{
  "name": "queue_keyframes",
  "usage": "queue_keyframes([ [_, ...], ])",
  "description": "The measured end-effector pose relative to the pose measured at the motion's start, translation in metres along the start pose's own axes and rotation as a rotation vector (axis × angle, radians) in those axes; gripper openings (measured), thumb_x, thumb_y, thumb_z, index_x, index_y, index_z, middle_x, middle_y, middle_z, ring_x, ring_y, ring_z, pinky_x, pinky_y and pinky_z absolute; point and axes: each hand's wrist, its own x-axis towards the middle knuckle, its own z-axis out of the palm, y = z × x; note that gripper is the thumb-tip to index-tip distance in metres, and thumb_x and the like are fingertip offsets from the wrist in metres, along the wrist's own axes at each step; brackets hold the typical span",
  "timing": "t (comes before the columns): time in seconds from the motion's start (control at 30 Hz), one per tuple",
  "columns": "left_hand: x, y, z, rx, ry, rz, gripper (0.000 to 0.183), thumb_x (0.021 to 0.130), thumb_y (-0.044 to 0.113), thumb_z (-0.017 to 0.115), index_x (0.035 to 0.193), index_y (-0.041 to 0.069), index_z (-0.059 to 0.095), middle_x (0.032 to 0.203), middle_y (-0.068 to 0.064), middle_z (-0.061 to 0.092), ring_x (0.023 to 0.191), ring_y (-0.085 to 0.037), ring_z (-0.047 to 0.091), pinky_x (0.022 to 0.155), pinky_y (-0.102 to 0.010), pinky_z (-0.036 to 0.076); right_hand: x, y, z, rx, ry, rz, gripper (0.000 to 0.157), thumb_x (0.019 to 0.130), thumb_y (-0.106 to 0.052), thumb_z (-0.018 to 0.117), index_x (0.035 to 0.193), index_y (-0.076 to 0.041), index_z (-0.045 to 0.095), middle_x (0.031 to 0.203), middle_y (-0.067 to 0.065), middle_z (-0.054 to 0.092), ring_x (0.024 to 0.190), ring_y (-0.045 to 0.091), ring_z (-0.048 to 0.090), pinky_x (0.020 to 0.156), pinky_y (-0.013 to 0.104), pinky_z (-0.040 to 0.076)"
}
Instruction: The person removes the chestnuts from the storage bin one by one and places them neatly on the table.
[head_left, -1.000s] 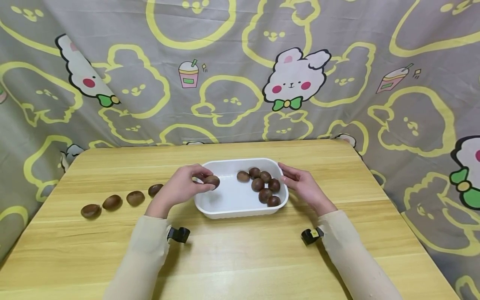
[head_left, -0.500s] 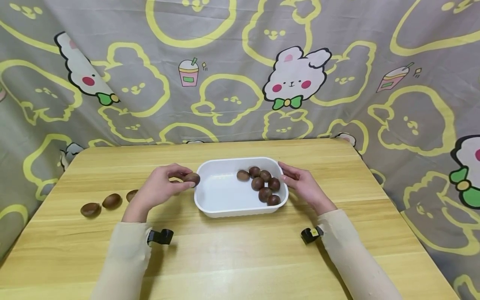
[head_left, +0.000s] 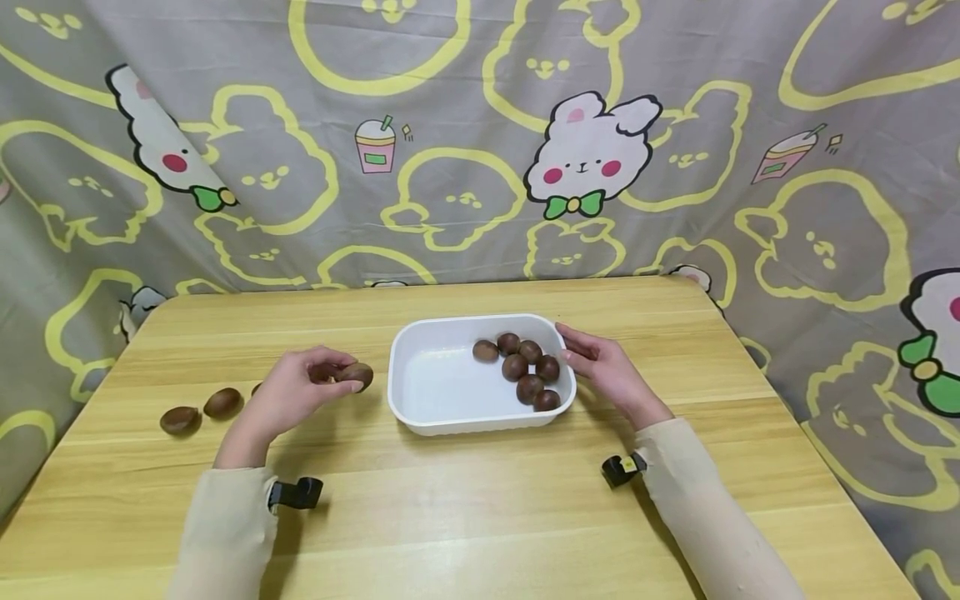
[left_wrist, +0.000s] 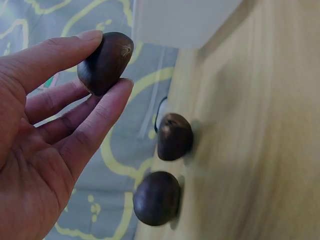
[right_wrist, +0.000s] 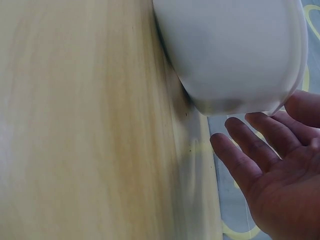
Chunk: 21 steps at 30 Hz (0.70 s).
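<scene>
While the left hand (head_left: pixel 283 390) pinches a chestnut (head_left: pixel 358 377), the straight-fingered right hand (head_left: pixel 611 375) touches the white tray (head_left: pixel 465 427), presumably to steady it.

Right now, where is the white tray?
In the head view, the white tray sits on the table between the left hand and the right hand.

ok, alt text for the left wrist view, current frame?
Left hand pinching a brown chestnut, with two more chestnuts resting on a wooden table. Part of a white tray shows at the top edge; a grey curtain with yellow outlines fills the background.
</scene>
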Motion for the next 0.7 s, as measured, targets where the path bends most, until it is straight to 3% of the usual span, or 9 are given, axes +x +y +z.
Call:
queue_keyframes([
  [0.47,-0.014,-0.019,0.002,0.076,-0.030,-0.074,0.039,0.086,0.037,0.077,0.114,0.011,0.070,0.101,-0.002,0.068,0.106,-0.031,0.059,0.089,-0.048,0.045,0.000,0.000,0.000,0.019,-0.006,-0.005,0.050,0.100,-0.008,0.056,0.148,-0.004,0.041,0.147,0.018,0.043,0.134,0.029,0.041,0.100,0.033,0.043],
  [0.7,-0.015,-0.023,0.006,0.092,-0.069,-0.101,0.043,0.085,0.035,0.078,0.115,0.006,0.068,0.100,-0.004,0.067,0.096,-0.026,0.060,0.082,-0.042,0.046,-0.001,-0.001,0.001,0.021,-0.007,0.002,0.050,0.100,-0.007,0.056,0.148,-0.004,0.042,0.147,0.018,0.043,0.134,0.029,0.041,0.100,0.033,0.043],
])
